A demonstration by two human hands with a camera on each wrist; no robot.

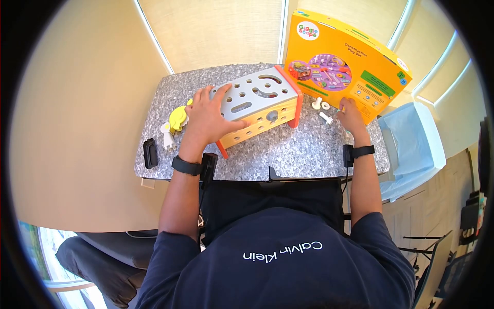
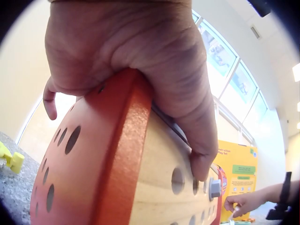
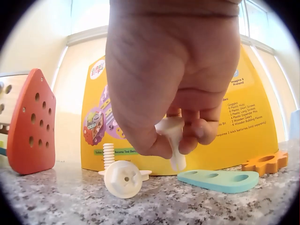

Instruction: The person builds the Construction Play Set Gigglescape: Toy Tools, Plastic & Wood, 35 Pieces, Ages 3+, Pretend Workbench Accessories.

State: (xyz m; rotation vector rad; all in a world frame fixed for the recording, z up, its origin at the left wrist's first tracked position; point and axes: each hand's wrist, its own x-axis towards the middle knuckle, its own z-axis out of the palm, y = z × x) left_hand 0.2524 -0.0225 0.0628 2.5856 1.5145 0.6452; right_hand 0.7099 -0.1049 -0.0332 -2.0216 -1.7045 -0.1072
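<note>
A wooden toy tool bench (image 1: 254, 106) with a grey holed top and red ends stands tilted across the view on the counter. My left hand (image 1: 208, 116) grips its near left end, thumb over the wooden side and fingers across the top. A grey bolt head (image 2: 214, 188) sits in that side. Between thumb and fingers, my right hand (image 3: 173, 79) pinches a white plastic pin (image 3: 171, 133), wide end up, close over the counter. Beside it lie a white screw (image 3: 108, 152), a white round-headed piece (image 3: 123, 177) and a teal holed piece (image 3: 206, 184).
Behind the right hand stands a yellow play set box (image 1: 329, 44). An orange gear (image 3: 267, 163) lies by it. On the left are yellow goggles (image 1: 178, 118), a white piece (image 1: 168, 140) and a black object (image 1: 150, 153). A lined bin (image 1: 432, 134) stands off the right edge.
</note>
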